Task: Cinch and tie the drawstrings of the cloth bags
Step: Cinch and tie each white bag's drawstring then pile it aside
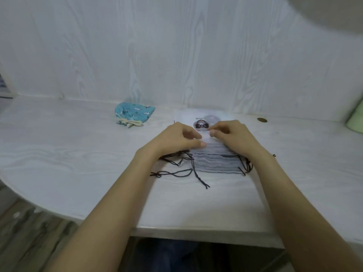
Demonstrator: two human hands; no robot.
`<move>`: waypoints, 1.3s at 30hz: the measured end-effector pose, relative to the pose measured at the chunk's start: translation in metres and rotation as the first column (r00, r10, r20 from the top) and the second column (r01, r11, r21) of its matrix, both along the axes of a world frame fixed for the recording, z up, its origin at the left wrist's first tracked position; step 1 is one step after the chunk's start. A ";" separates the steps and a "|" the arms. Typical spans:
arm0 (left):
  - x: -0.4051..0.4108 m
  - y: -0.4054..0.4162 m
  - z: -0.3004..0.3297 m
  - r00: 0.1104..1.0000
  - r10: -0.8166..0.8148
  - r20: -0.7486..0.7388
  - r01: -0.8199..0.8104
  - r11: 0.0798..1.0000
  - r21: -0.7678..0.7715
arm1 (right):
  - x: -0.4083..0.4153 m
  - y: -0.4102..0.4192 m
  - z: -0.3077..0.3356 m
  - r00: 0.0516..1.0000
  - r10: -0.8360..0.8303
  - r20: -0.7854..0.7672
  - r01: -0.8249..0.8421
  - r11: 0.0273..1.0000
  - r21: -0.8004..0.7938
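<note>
Both of your hands rested on a stack of flat pale cloth bags [216,160] in the middle of the white worktop [78,154]: the left hand [176,137] and the right hand [231,134] each pinched the top bag's upper edge with curled fingers. Dark drawstrings [176,169] trailed loose from the stack's sides. One blue patterned bag [133,112], already cinched and tied, lay well apart toward the back left.
</note>
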State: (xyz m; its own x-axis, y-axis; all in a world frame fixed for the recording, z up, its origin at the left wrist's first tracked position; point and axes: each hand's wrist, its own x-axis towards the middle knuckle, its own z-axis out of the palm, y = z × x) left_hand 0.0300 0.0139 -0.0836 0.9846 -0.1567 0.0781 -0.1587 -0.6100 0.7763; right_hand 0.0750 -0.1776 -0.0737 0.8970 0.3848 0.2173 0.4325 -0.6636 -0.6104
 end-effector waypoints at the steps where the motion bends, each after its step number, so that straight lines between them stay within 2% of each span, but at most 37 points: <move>1: 0.001 0.000 -0.001 0.999 0.019 0.034 -0.017 0.999 -0.047 | 0.000 -0.002 -0.003 1.000 -0.006 0.008 0.006 1.000 0.030; 4: 0.009 0.002 -0.004 0.983 0.125 0.138 -0.103 0.983 -0.153 | -0.001 -0.006 -0.007 0.999 0.016 0.030 -0.020 0.992 0.121; 6: 0.012 0.000 -0.007 0.954 0.213 0.211 -0.186 0.972 -0.140 | -0.005 -0.009 -0.007 0.998 0.053 0.020 -0.055 0.986 0.157; 8: 0.016 -0.004 -0.012 0.902 0.314 0.297 -0.283 0.948 -0.144 | -0.006 -0.011 -0.009 0.996 0.084 0.020 -0.086 0.984 0.155; 10: 0.017 -0.008 -0.016 0.850 0.392 0.352 -0.344 0.919 -0.192 | -0.006 -0.010 -0.012 0.993 0.063 0.098 -0.073 0.991 0.111; 13: 0.013 -0.011 -0.019 0.833 0.399 0.383 -0.330 0.914 -0.235 | -0.005 -0.009 -0.014 0.969 -0.021 0.247 -0.002 0.996 0.095; 17: 0.006 -0.014 -0.027 0.831 0.358 0.426 -0.331 0.933 -0.138 | -0.005 -0.009 -0.017 0.959 -0.109 0.261 0.080 0.990 0.118; 19: 0.002 -0.013 -0.029 0.806 0.392 0.443 -0.353 0.920 -0.172 | -0.007 -0.008 -0.018 0.957 -0.113 0.266 0.084 0.989 0.118; 23: -0.004 -0.009 -0.026 0.775 0.478 0.414 -0.381 0.875 -0.298 | -0.008 -0.009 -0.019 0.939 -0.159 0.305 0.116 0.981 0.154; 30: -0.002 -0.007 -0.024 0.823 0.503 0.265 -0.377 0.831 -0.409 | -0.011 -0.011 -0.019 0.943 -0.192 0.272 0.106 0.948 0.300; 39: 0.005 -0.006 -0.027 0.831 0.533 0.162 -0.427 0.796 -0.428 | -0.009 -0.009 -0.020 0.897 -0.266 0.353 0.195 0.955 0.225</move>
